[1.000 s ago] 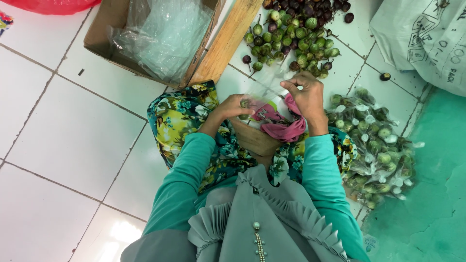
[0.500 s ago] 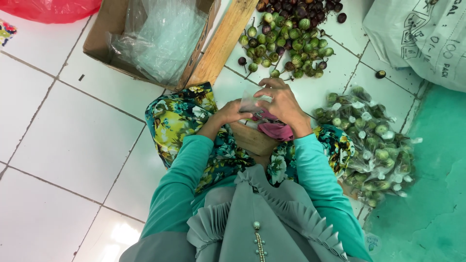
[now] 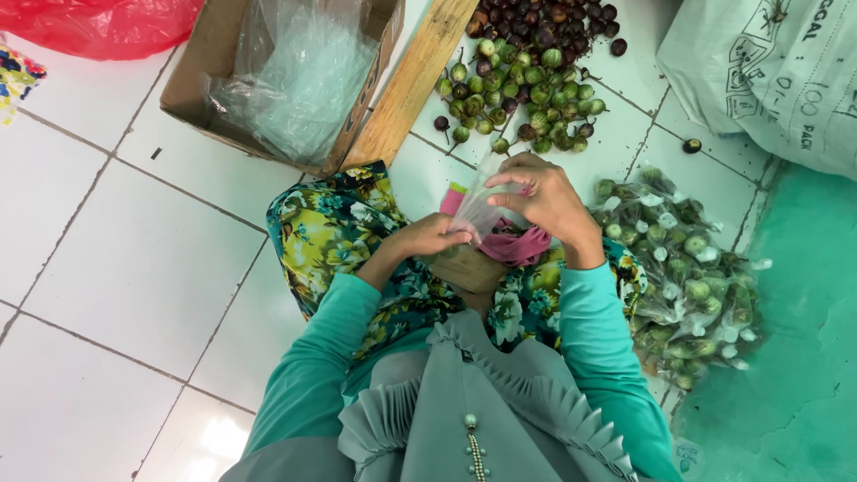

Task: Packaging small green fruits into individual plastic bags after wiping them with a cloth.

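Note:
I sit on a tiled floor with a flowered cloth (image 3: 330, 228) over my lap. My left hand (image 3: 430, 237) and my right hand (image 3: 542, 198) together hold a small clear plastic bag (image 3: 480, 207) just above my lap, fingers pinching its edges. A pink cloth (image 3: 518, 245) lies under my right hand. Loose small green round fruits (image 3: 522, 89) lie in a heap on the floor just beyond my hands, with dark brown ones (image 3: 544, 20) behind them.
A pile of filled clear bags of green fruits (image 3: 687, 277) lies at my right. A cardboard box lined with plastic (image 3: 295, 76) and a wooden plank (image 3: 411, 85) stand at the upper left. A white sack (image 3: 768, 71) is at the upper right, a red bag (image 3: 98, 27) top left.
My right hand has come down from the fruit heap toward my lap and now grips the clear bag with the left hand. The view has shifted slightly.

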